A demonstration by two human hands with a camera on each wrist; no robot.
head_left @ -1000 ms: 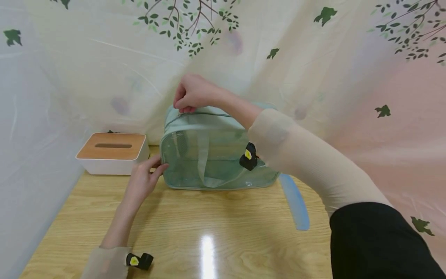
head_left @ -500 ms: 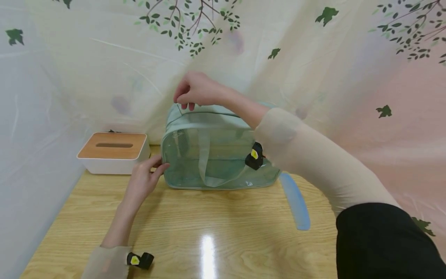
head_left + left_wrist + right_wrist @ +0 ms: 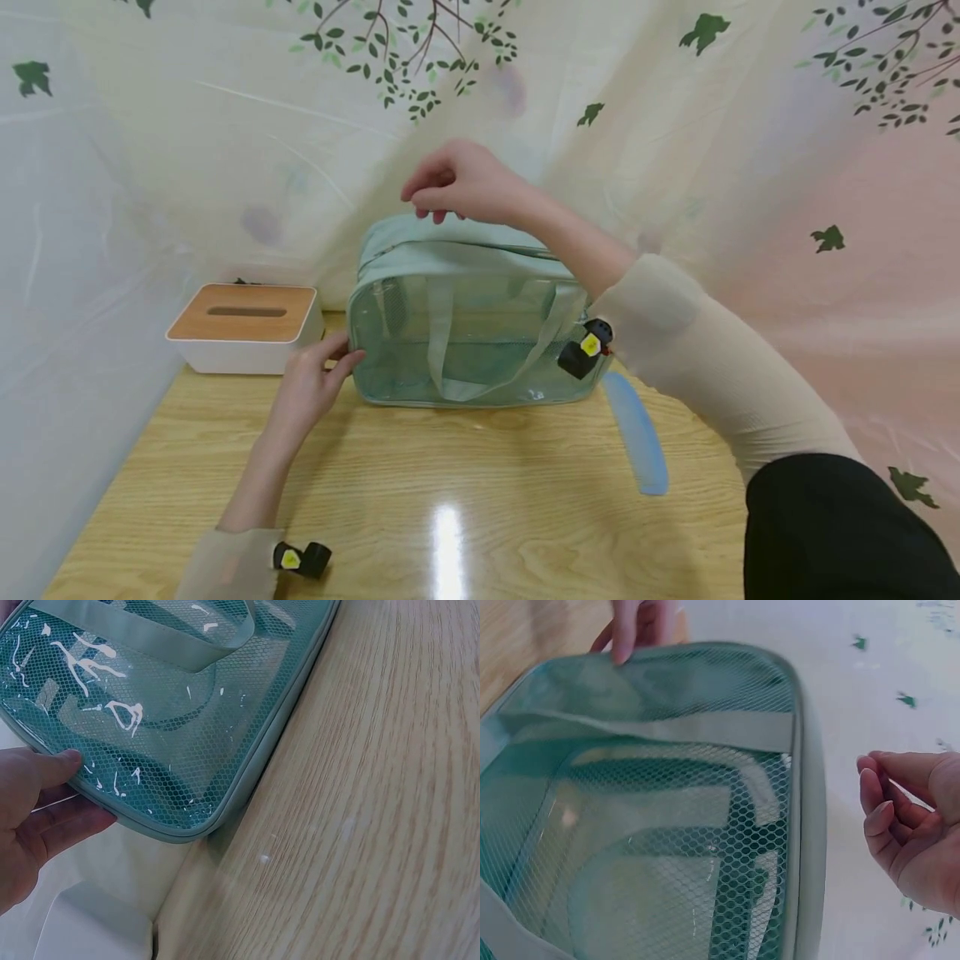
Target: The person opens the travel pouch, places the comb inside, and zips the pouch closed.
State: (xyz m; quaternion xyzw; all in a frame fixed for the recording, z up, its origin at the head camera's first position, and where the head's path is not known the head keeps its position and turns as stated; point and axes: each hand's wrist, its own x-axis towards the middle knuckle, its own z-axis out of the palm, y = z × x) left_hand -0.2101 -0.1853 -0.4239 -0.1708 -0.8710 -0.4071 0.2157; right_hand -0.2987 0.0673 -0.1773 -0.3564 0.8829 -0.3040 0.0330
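A pale green see-through zip bag with mesh and a strap handle stands upright on the table. My left hand pinches its left side edge; in the left wrist view the thumb lies on the clear front panel and the fingers are behind the edge. Above the bag's top is my right hand, its fingers loosely curled. The right wrist view shows that right hand apart from the bag, with nothing between thumb and fingers. A zip runs along the top.
To the left of the bag is a white tissue box with a wooden lid. A translucent blue comb lies on the wooden table at the bag's right corner. Behind hangs a leaf-printed curtain.
My right hand has left the bag's top left corner, rising and moving to the right as its fingers loosened. The left hand and the bag stay put.
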